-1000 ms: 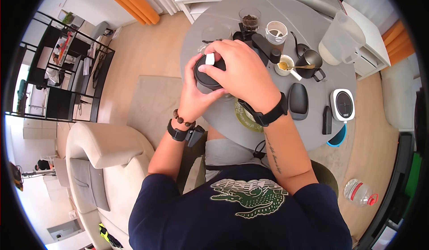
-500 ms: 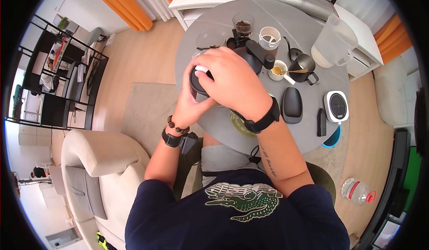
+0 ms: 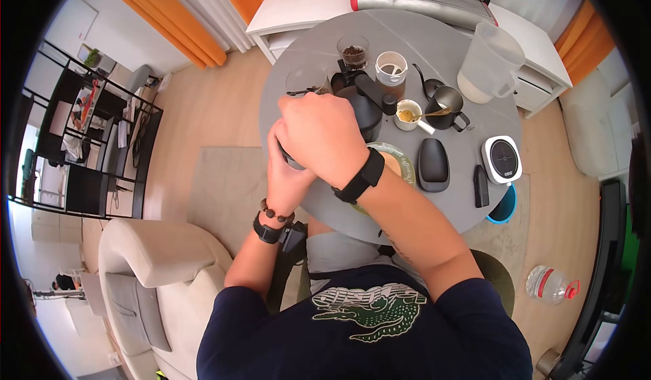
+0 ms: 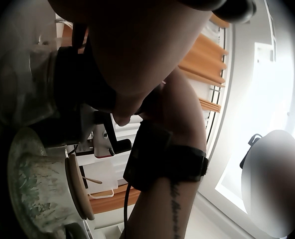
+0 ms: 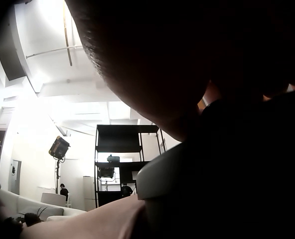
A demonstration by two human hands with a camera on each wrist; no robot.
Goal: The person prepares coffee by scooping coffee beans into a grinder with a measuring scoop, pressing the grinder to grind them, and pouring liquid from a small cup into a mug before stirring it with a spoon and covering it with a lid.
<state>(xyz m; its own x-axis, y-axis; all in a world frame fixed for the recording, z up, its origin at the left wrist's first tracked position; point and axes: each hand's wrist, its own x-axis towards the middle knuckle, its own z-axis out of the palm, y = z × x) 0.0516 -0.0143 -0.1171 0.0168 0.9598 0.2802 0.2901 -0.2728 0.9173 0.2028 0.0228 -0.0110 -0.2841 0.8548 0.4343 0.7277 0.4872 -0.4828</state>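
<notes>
Both hands are together at the left side of the round grey table (image 3: 468,210). The left hand (image 3: 290,184) grips the side of a dark-lidded canister (image 3: 290,159), its fingers wrapped round the body. From above, the right hand (image 3: 320,132) grips the lid, fingers curled over it. Only a dark strip of the canister shows between the hands in the head view; a smooth grey edge of it appears in the right wrist view. Just beyond the knuckles stands a clear glass vessel (image 3: 298,80). Beside the right hand is a black device with a crank-like arm (image 3: 374,95).
A glass of dark beans (image 3: 353,55), a white-rimmed cup (image 3: 391,66), a small white handled cup (image 3: 407,114) and a dark mug (image 3: 445,103) stand behind. Right of the forearm lie an oval black tray (image 3: 434,165) and a white scale (image 3: 503,159). A clear pitcher (image 3: 489,61) stands far right.
The right hand has turned over the canister, covering the lid and its white tab, both visible earlier. The right wrist has swung left and the left hand has stayed round the body.
</notes>
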